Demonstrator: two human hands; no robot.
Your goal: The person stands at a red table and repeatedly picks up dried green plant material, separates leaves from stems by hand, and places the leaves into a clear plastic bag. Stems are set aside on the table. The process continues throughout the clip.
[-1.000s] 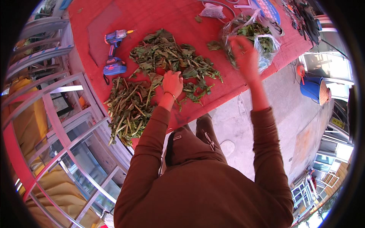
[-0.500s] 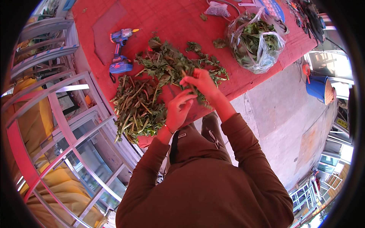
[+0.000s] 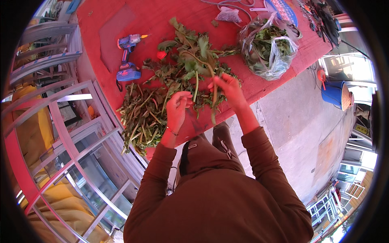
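Stem of leafy greens [image 3: 214,101] is pinched in right hand [image 3: 230,89]; grip of left hand [image 3: 177,109] cannot be determined.

A: First lot?
B: Cordless drill [image 3: 126,56], one, blue and black, yellow-tipped, lying flat on the red table [image 3: 162,16], tip pointing right.
A: Far side of the table?
B: Small bag [image 3: 228,14], one, pale contents; blue panel [image 3: 284,11], one, printed; dark tools [image 3: 320,24], jumbled, at the right corner.
A: Floor, right?
B: Blue bucket [image 3: 333,95], one; straw-coloured item [image 3: 347,98] at its mouth, kind unclear.
A: Left side?
B: Metal frames [image 3: 64,129], several; mustard cloth [image 3: 60,214], draped, seen between their bars.
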